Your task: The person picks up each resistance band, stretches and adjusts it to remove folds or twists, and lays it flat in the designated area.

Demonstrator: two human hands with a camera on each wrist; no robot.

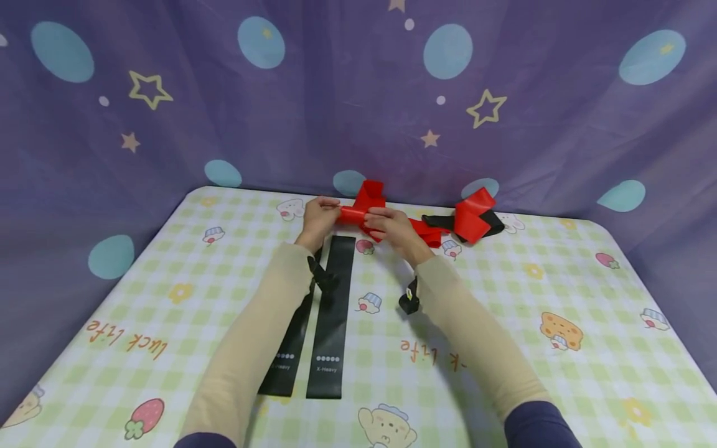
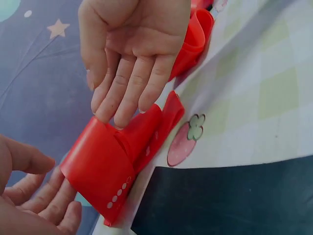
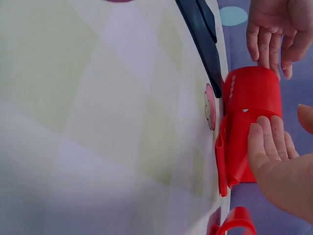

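A flat red resistance band (image 1: 353,215), folded and crossed over itself, lies at the far edge of the table. At its left end is my left hand (image 1: 319,219), the fingertips tucked at the band's edge and the thumb apart, as the left wrist view shows. My right hand (image 1: 392,229) rests nearly straight fingers (image 3: 266,139) on the crossed part, thumb held away. White dots mark the red band (image 2: 98,161) near its left end.
Two black bands (image 1: 332,317) marked X-Heavy lie lengthwise in front, the left one partly under my left forearm. Further right are another folded red band (image 1: 473,214) and black band (image 1: 493,222). A purple patterned curtain (image 1: 358,93) hangs behind the table.
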